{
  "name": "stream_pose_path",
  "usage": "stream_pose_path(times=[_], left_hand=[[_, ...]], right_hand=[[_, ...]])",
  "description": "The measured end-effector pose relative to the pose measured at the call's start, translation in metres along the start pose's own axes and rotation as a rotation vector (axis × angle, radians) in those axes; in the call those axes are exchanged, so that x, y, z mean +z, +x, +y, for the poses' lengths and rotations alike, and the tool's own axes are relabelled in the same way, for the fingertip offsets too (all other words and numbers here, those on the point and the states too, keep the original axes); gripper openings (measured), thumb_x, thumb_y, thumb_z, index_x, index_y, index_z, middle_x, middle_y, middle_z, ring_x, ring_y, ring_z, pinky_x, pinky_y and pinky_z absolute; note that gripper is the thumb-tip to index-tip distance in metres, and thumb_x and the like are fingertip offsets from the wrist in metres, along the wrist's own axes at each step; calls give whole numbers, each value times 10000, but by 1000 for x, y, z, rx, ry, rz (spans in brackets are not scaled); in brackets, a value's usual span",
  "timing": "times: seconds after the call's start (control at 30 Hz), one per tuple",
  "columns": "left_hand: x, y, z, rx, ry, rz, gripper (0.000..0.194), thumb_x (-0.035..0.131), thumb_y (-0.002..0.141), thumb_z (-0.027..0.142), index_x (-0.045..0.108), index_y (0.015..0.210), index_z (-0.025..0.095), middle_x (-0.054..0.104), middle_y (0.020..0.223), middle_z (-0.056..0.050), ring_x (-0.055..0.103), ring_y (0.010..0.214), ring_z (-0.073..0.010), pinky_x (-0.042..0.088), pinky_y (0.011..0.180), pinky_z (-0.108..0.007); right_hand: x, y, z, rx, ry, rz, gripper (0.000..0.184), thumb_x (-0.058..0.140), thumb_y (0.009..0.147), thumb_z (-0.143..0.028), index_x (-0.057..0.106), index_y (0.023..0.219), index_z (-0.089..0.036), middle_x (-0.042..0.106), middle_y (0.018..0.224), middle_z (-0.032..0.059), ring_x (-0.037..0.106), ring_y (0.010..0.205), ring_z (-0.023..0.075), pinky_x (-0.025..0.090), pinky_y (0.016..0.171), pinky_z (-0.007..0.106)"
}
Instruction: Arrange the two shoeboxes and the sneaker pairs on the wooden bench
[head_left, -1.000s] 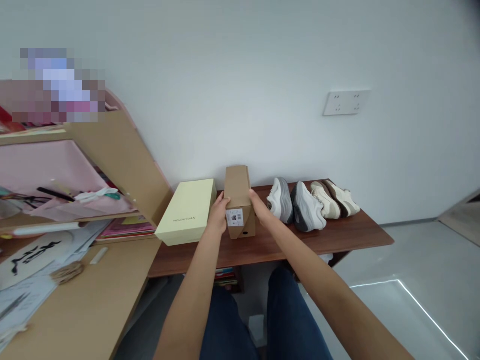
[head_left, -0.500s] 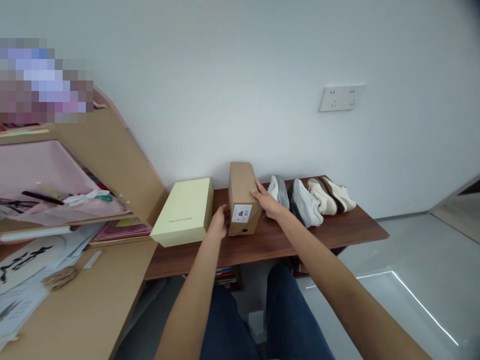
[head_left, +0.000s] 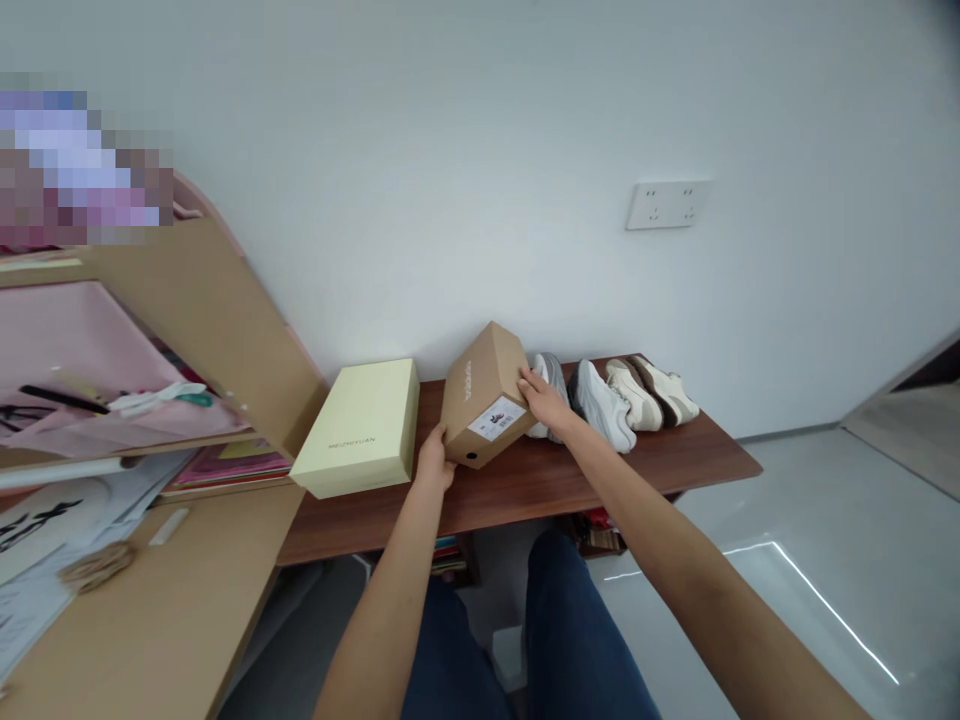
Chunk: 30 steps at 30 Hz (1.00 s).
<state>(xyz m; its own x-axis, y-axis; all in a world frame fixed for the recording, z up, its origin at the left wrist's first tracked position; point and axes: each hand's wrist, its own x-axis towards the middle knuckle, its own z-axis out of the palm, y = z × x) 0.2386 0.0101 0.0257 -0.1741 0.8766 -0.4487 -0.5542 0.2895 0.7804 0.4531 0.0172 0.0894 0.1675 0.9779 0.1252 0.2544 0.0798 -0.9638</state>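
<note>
A brown cardboard shoe box (head_left: 480,385) with a white label on its near end is tilted over to the right above the dark wooden bench (head_left: 600,470). My left hand (head_left: 435,462) grips its lower near corner. My right hand (head_left: 544,400) holds its right side near the top, fingers pressed on the cardboard. A pale yellow box (head_left: 360,425) lies flat just left of it. Right of the brown box, a grey and white pair of sneakers (head_left: 592,400) and a cream pair (head_left: 652,388) stand in a row against the wall.
A light wooden desk (head_left: 150,610) with papers, a calligraphy sheet and a roll of twine sits at the left, under a slanted shelf (head_left: 217,320) holding pink folders. A wall socket (head_left: 667,204) is above the bench. My legs in blue jeans are below.
The brown box, upright on its side a second ago, has been tipped to the right and lifted at one edge. My left hand slid down to its lower corner; my right hand moved up its side.
</note>
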Motion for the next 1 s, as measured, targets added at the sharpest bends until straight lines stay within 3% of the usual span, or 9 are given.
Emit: stream_pose_path(times=[0.2,0.33,0.43,0.6,0.83,1.0], left_hand=[[4,-12,39,304,41,-6,338,607,844,211,672,1176,224,667,1266,-45,621,1151,-167,491,970,-274],[2,-16,51,425,141,35,380,601,834,200,663,1209,214,630,1331,-43,553,1253,-173,377,1103,-306],[-3,-14,49,418,213,49,408,595,830,198,651,1233,231,616,1350,-33,524,1288,-185,353,1122,-323],[-9,-5,40,404,267,47,398,575,823,165,666,1206,224,607,1358,-53,513,1303,-193,372,1105,-316],[-17,4,34,418,298,81,402,605,782,129,677,1167,221,644,1298,-73,544,1273,-213,385,1100,-340],[-22,0,30,477,415,109,436,612,774,96,660,1195,201,571,1396,-88,474,1341,-237,307,1152,-330]], right_hand=[[9,-6,1,24,136,-65,739,499,847,-662,475,1436,-215,438,1516,75,320,1450,257,170,1222,445],[22,-5,18,58,274,-173,661,543,836,-619,492,1402,-282,563,1413,27,421,1390,246,292,1185,437],[32,-4,32,145,377,-203,560,531,841,-520,525,1342,-270,642,1312,21,532,1292,257,375,1132,481],[43,-7,47,197,498,-216,446,493,838,-393,561,1250,-235,706,1194,40,648,1130,249,469,1050,453],[54,-7,65,198,405,-182,496,466,844,-412,522,1311,-255,694,1208,25,613,1183,226,445,1061,454],[60,-7,73,166,352,-180,503,521,810,-407,552,1287,-251,699,1199,29,596,1198,243,407,1079,487]])
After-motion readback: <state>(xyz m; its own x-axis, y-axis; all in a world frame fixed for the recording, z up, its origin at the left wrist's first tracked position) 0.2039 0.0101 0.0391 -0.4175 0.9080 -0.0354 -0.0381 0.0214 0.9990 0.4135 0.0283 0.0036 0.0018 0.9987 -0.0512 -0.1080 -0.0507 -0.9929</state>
